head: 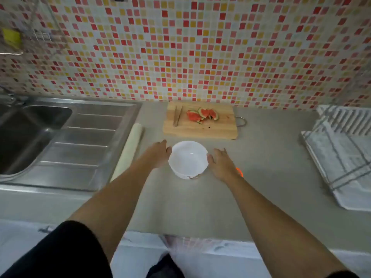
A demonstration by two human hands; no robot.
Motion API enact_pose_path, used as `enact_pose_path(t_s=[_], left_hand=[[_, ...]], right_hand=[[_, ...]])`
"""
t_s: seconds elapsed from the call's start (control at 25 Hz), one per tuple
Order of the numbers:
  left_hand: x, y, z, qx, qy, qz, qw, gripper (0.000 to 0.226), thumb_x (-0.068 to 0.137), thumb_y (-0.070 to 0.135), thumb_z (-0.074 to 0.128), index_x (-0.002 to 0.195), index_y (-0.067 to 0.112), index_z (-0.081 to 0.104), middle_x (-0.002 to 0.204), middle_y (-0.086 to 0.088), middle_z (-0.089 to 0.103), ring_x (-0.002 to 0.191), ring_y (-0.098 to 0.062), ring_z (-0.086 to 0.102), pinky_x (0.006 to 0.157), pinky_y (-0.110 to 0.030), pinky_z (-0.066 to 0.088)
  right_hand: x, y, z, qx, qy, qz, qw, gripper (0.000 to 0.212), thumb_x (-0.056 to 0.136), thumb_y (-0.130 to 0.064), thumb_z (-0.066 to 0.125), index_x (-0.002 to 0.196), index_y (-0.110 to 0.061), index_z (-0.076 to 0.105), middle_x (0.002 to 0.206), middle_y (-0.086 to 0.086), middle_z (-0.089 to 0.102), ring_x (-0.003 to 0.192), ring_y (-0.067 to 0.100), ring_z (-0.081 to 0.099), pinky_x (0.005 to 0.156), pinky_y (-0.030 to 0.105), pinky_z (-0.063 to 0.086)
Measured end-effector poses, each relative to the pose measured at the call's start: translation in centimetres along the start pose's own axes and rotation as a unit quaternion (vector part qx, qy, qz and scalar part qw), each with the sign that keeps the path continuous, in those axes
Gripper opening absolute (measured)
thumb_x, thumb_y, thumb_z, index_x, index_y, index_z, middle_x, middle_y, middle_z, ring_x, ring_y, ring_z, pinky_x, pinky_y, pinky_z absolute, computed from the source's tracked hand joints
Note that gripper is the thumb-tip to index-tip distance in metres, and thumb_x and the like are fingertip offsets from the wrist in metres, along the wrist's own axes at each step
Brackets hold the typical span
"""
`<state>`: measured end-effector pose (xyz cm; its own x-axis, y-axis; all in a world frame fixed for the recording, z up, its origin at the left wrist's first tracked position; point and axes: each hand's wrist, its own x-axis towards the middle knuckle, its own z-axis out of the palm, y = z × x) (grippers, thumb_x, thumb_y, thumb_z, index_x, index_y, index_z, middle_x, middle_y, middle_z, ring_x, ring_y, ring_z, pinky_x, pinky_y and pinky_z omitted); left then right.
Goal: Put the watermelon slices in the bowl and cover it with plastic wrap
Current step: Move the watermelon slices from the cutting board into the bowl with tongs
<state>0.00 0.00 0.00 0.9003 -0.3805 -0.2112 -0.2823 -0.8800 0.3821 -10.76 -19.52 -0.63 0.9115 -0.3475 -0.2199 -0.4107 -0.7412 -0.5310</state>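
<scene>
A white bowl (187,157) stands empty on the grey counter, in the middle. My left hand (158,152) rests against its left side and my right hand (221,163) against its right side, fingers spread and touching the rim. Several watermelon slices (201,115) lie in a heap on a wooden cutting board (200,130) behind the bowl, near the tiled wall. Wooden tongs (177,115) lie on the board's left part. A roll of plastic wrap (128,151) lies on the counter to the left, along the sink's edge.
A steel sink with drainboard (60,141) fills the left side. A white dish rack with a checked cloth (345,157) stands at the right. An orange band (240,171) shows at my right wrist. The counter's front edge runs close to my body.
</scene>
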Motion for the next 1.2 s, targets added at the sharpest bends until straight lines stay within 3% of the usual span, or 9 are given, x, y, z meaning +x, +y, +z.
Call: enact_pose_path(t_s=[0.08, 0.2, 0.44, 0.56, 0.68, 0.8, 0.92, 1.04, 1.2], left_hand=[[0.6, -0.2, 1.4, -0.025, -0.007, -0.025, 0.999, 0.041, 0.099, 0.031, 0.03, 0.124, 0.002, 0.044, 0.12, -0.026, 0.056, 0.108, -0.04, 0.053, 0.087, -0.04, 0.043], [1.8, -0.3, 3.6, -0.054, -0.008, -0.03, 0.998, 0.036, 0.098, 0.021, 0.032, 0.126, 0.005, 0.048, 0.116, -0.026, 0.059, 0.103, -0.04, 0.057, 0.085, -0.04, 0.047], [5.9, -0.1, 4.2, -0.1, 0.028, -0.001, 0.995, 0.032, 0.094, 0.014, 0.033, 0.112, 0.004, 0.057, 0.098, -0.023, 0.066, 0.09, -0.038, 0.061, 0.073, -0.035, 0.046], [6.7, -0.1, 4.7, -0.116, 0.045, 0.017, 0.992, 0.033, 0.095, 0.017, 0.033, 0.115, 0.006, 0.057, 0.097, -0.02, 0.067, 0.091, -0.037, 0.061, 0.075, -0.033, 0.045], [6.7, -0.4, 4.8, -0.111, 0.075, 0.039, 0.99, 0.031, 0.096, 0.021, 0.035, 0.111, 0.005, 0.057, 0.094, -0.022, 0.068, 0.088, -0.039, 0.061, 0.073, -0.036, 0.045], [9.3, -0.4, 3.0, -0.109, 0.127, 0.02, 0.986, 0.032, 0.096, 0.029, 0.041, 0.102, 0.003, 0.06, 0.09, -0.023, 0.067, 0.086, -0.04, 0.062, 0.073, -0.04, 0.046], [14.5, 0.1, 1.2, -0.075, 0.122, -0.017, 0.99, 0.037, 0.095, 0.027, 0.044, 0.111, -0.004, 0.056, 0.106, -0.026, 0.064, 0.102, -0.041, 0.057, 0.086, -0.044, 0.044], [17.9, 1.2, 1.1, -0.033, 0.09, -0.055, 0.994, 0.043, 0.095, 0.03, 0.042, 0.119, -0.006, 0.048, 0.118, -0.026, 0.054, 0.108, -0.04, 0.052, 0.091, -0.044, 0.041], [19.7, 2.8, 2.2, -0.06, 0.077, -0.1, 0.99, 0.037, 0.097, 0.023, 0.036, 0.12, -0.004, 0.047, 0.125, -0.025, 0.049, 0.113, -0.039, 0.048, 0.094, -0.045, 0.04]], right_hand=[[0.6, -0.1, 1.2, 0.051, 0.0, 0.036, 0.998, 0.043, 0.099, -0.036, 0.032, 0.122, -0.002, 0.046, 0.129, 0.023, 0.051, 0.117, 0.036, 0.051, 0.092, 0.037, 0.04], [1.4, -0.7, 3.0, 0.153, -0.01, 0.081, 0.985, 0.037, 0.101, -0.027, 0.029, 0.118, 0.0, 0.046, 0.111, 0.027, 0.062, 0.058, 0.028, 0.062, 0.056, 0.026, 0.049], [5.4, -1.8, 2.9, 0.152, 0.057, 0.121, 0.979, 0.034, 0.101, -0.017, 0.027, 0.112, 0.006, 0.049, 0.1, 0.031, 0.065, 0.065, 0.035, 0.065, 0.051, 0.022, 0.053], [6.8, -1.4, 2.9, 0.124, 0.065, 0.126, 0.982, 0.035, 0.1, -0.019, 0.027, 0.114, 0.005, 0.049, 0.1, 0.029, 0.065, 0.078, 0.041, 0.067, 0.069, 0.044, 0.056], [7.1, -1.0, 3.0, 0.131, 0.045, 0.139, 0.981, 0.036, 0.101, -0.025, 0.029, 0.118, 0.0, 0.049, 0.097, 0.02, 0.062, 0.066, 0.032, 0.064, 0.05, 0.037, 0.055], [7.4, -0.6, 3.2, 0.113, 0.044, 0.14, 0.983, 0.036, 0.1, -0.024, 0.028, 0.118, 0.0, 0.049, 0.1, 0.024, 0.063, 0.074, 0.037, 0.067, 0.062, 0.046, 0.059], [7.9, -0.3, 3.3, 0.096, 0.036, 0.131, 0.986, 0.035, 0.1, -0.023, 0.029, 0.117, 0.0, 0.049, 0.095, 0.022, 0.065, 0.065, 0.031, 0.066, 0.048, 0.032, 0.056], [8.0, 0.1, 3.4, 0.044, 0.029, 0.124, 0.991, 0.031, 0.1, -0.022, 0.03, 0.112, -0.001, 0.05, 0.09, 0.02, 0.067, 0.054, 0.022, 0.058, 0.03, 0.011, 0.032], [8.4, 0.5, 3.6, 0.02, 0.042, 0.12, 0.992, 0.03, 0.1, -0.022, 0.028, 0.105, -0.005, 0.052, 0.083, 0.017, 0.067, 0.046, 0.014, 0.044, 0.033, 0.016, 0.027]])
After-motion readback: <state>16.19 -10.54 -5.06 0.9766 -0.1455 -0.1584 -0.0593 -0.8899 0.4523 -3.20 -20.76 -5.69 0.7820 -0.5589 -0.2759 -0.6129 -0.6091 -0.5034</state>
